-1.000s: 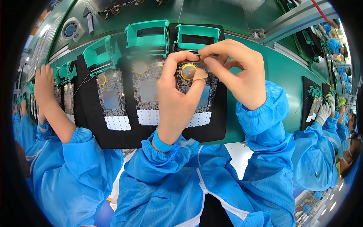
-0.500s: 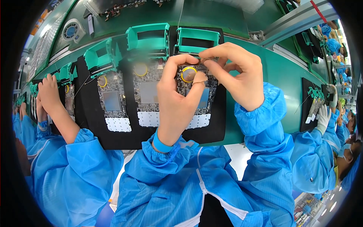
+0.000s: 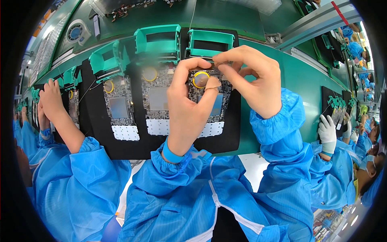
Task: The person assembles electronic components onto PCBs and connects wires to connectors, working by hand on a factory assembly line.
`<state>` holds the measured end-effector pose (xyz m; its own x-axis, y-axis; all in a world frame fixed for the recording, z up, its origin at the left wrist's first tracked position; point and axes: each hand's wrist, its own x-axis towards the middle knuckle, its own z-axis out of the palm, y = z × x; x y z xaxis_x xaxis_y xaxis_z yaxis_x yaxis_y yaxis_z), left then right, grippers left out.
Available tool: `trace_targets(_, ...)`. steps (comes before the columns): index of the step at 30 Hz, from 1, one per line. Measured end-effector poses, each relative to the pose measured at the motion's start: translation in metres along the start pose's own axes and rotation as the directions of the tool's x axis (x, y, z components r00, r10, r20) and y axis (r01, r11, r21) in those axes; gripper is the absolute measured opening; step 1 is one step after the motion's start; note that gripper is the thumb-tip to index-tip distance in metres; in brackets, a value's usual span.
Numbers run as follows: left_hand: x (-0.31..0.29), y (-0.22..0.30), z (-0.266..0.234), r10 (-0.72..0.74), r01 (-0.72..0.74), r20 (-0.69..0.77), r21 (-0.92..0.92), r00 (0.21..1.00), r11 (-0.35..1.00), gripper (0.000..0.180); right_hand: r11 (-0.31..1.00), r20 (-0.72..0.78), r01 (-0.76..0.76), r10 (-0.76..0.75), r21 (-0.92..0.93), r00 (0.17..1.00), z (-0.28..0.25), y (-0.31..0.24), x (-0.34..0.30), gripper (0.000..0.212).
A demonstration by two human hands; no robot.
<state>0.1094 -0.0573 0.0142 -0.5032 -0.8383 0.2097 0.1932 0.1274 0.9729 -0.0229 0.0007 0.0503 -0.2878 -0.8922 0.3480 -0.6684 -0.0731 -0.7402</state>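
A circuit board (image 3: 225,90) lies in front of me, its upper end against a green plastic frame (image 3: 211,51). It carries a round yellow-rimmed disc (image 3: 200,80), like a coin cell, and a white perforated panel (image 3: 211,130). My left hand (image 3: 186,103) curls around the disc: the thumb rests on the board, and the index finger reaches the upper edge by the frame. Thumb and index of my right hand (image 3: 256,76) are pinched together at the board's upper right. Whatever they hold is too small to make out.
Similar boards (image 3: 119,107) (image 3: 157,99) with green frames (image 3: 139,42) lie to the left on a black mat (image 3: 96,139). A co-worker's bare hand (image 3: 54,99) works at far left, another's white-gloved hand (image 3: 327,131) at right. A small white fan (image 3: 76,33) stands at the back left.
My two hands and the board have hardly moved. On the right, the co-worker's gloved hand has shifted left, to the near edge of that person's mat.
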Motion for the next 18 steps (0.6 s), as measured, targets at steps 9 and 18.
trace_targets(9,0.0000,-0.0001,0.0002,-0.005,0.005,-0.002,-0.002,1.000,1.000,0.023,0.998,0.050,0.057,-0.056,-0.007,0.997,-0.0037,0.0006,0.0021,0.018)
trace_targets(18,-0.0003,-0.0007,-0.0006,0.006,-0.006,-0.008,0.021,1.000,1.000,0.022,0.997,0.024,-0.056,0.055,0.047,0.998,0.0005,-0.0004,0.0002,0.018)
